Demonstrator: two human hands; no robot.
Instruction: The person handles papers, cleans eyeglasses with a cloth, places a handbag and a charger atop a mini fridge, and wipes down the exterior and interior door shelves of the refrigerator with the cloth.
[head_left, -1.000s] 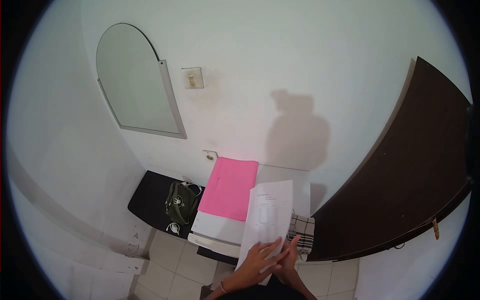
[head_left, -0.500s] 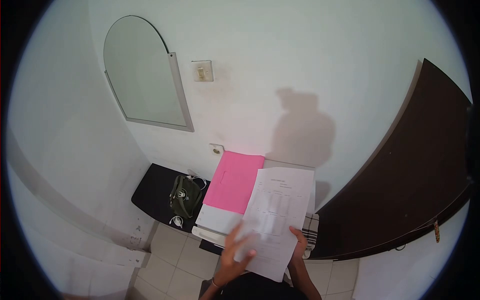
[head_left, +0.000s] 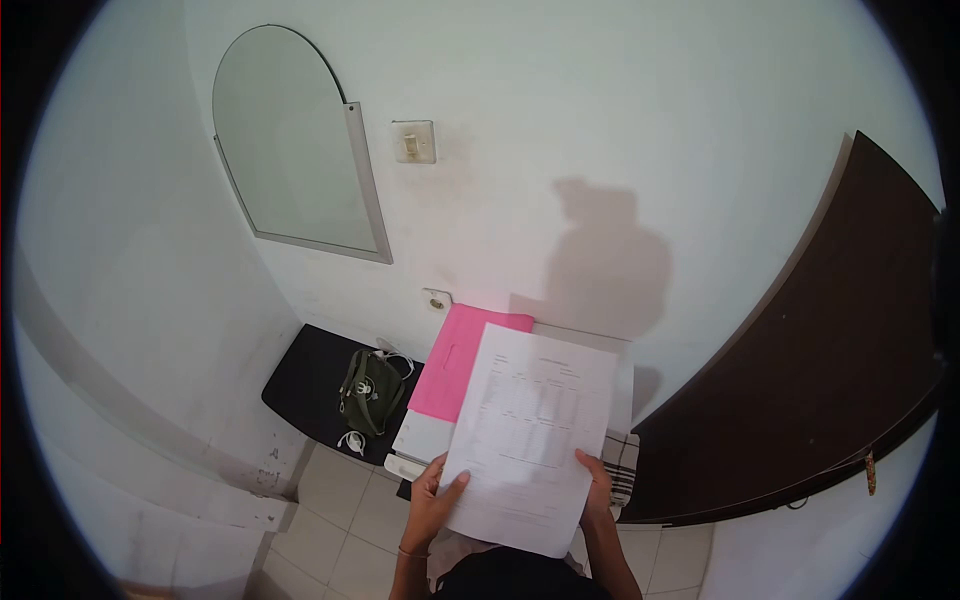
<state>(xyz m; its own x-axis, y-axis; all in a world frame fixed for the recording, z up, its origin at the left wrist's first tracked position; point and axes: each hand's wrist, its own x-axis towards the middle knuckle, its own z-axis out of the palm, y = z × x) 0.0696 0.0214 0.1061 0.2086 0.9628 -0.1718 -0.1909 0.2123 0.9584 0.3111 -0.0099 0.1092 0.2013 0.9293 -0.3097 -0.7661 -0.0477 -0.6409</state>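
Observation:
A white printed sheet of paper [head_left: 530,430], with a table and lines of small text, is held up in front of me; whether more sheets lie behind it I cannot tell. My left hand [head_left: 433,497] grips its lower left edge, thumb on the front and fingers behind. On the right edge, my right hand [head_left: 596,487] holds it the same way. Behind the paper, a pink folder [head_left: 446,365] lies on a white surface [head_left: 425,436], partly covered from view by the sheet. The text is too small to read.
A dark green pouch [head_left: 370,393] and a white cable [head_left: 352,441] rest on a black bench [head_left: 300,375] at left. A mirror [head_left: 295,140] and switch [head_left: 413,142] are on the wall. A dark brown panel [head_left: 800,380] stands at right, near a striped cloth [head_left: 622,468].
My left hand, blurred and with fingers spread before, has closed on the paper's left edge. The sheet has turned slightly and its top has shifted left, covering more of the pink folder.

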